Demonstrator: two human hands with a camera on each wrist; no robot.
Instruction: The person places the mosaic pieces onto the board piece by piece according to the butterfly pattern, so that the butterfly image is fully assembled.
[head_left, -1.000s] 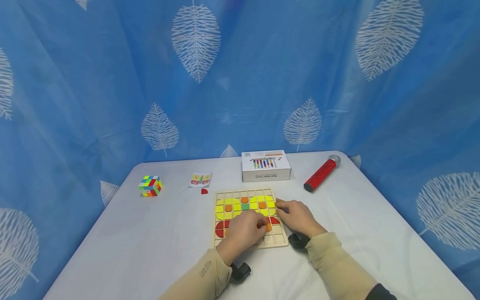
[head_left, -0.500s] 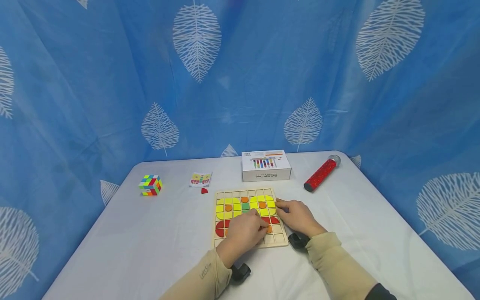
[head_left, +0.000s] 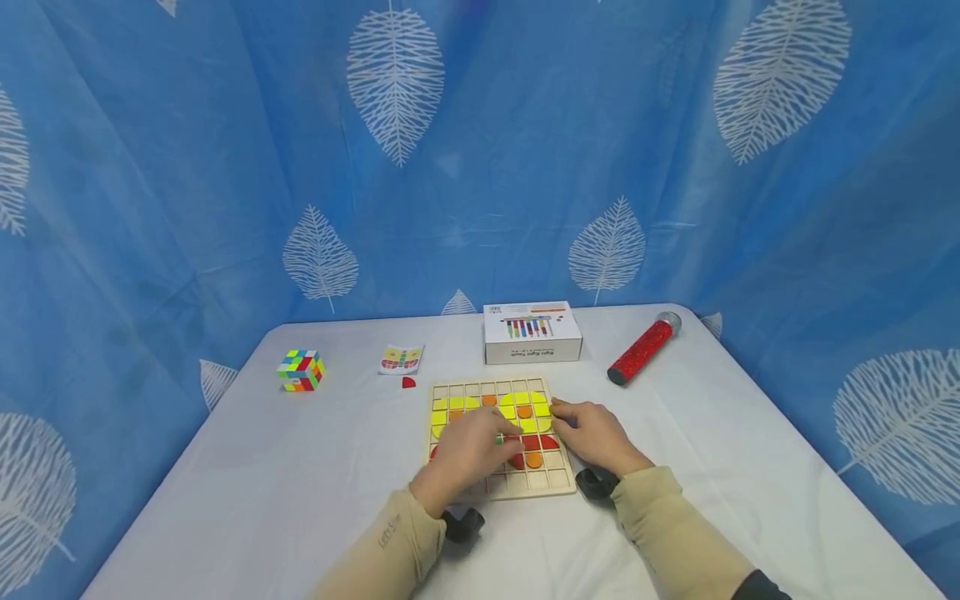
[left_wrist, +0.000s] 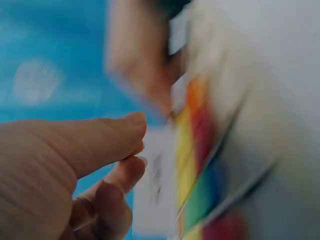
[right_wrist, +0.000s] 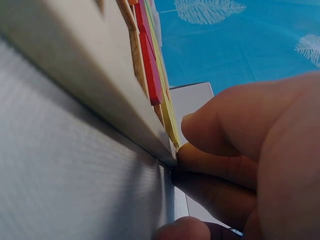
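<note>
A wooden grid board (head_left: 551, 479) lies on the table, filled in part with yellow, red, orange and green flat pieces. My left hand (head_left: 472, 446) is above its left half and hides several pieces. In the left wrist view the thumb (left_wrist: 100, 140) and loosely bent fingers show nothing between them. An orange round piece (head_left: 533, 460) sits in the grid right of that hand, near a red piece (head_left: 517, 462). My right hand (head_left: 596, 435) holds the board's right edge; in the right wrist view, bent fingers meet the edge and the thumb (right_wrist: 210, 125) is just above.
Beyond the board are a picture card (head_left: 401, 360), a loose red quarter-round piece (head_left: 408, 382) and a white box (head_left: 532, 333). A puzzle cube (head_left: 302, 372) stands at the left, a red microphone (head_left: 643, 348) at the right. A blue leaf-patterned curtain (head_left: 495, 167) hangs behind.
My left hand has let go of the orange round piece and moved left, with its fingers spread more, uncovering that piece and a red one. My right hand stays at the board's edge.
</note>
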